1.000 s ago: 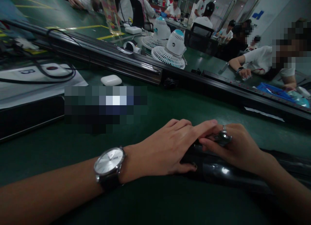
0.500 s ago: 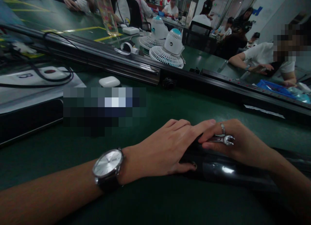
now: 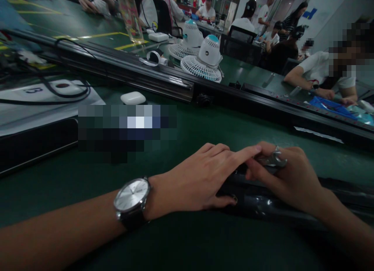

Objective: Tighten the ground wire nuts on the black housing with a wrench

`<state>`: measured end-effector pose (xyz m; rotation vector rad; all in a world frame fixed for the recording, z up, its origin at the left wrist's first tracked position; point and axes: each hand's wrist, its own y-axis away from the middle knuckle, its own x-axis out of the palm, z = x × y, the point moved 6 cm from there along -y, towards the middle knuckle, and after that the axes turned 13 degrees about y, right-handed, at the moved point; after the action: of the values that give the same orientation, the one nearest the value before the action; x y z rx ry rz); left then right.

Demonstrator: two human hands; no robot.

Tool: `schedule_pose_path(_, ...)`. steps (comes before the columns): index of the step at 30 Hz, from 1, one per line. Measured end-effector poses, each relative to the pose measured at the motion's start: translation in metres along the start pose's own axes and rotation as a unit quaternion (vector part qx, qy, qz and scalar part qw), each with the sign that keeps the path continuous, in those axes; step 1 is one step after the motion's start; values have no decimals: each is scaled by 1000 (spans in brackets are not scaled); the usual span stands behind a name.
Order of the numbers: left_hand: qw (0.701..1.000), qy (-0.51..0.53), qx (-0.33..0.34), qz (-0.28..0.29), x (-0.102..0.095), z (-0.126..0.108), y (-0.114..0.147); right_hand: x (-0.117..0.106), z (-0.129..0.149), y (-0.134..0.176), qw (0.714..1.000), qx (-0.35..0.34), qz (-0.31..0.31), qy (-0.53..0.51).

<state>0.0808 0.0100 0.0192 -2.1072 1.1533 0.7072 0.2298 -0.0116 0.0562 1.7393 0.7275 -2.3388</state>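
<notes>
My right hand [image 3: 292, 175] pinches a small silver open-end wrench [image 3: 271, 160], its forked jaw pointing right, away from my left hand. The wrench's other end is hidden behind my fingers. My left hand [image 3: 195, 181], with a watch [image 3: 133, 197] at the wrist, is clasped over a long, glossy black piece [image 3: 269, 206] lying on the green table [image 3: 187, 243]. Its thumb is on the near side and its index finger reaches to my right fingertips. What lies under both hands is hidden.
Dark metal rails [image 3: 163, 82] run across behind my hands. Beyond them stand two white fans [image 3: 201, 64]. On the left are a white earbud case [image 3: 133, 98], a black device [image 3: 37, 146], papers and cables. A person [image 3: 324, 72] sits across at the right.
My right hand has rolled and shifted slightly right, and the wrench has turned with it, its jaw now higher and more tilted. My left hand stays in place.
</notes>
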Motion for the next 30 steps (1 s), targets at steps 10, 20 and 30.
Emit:
schedule_pose_path(10,999,1,28,-18,1,2,3,4,4,2,998,-31,-43,15)
schedule_pose_path(20,1000,-1,2,-4,-1,1,0,11,9,1,995,-85,-49,-5)
schedule_pose_path(30,1000,-16,8,-17,2,3,1,15,7,2,993,-110,-19,-29)
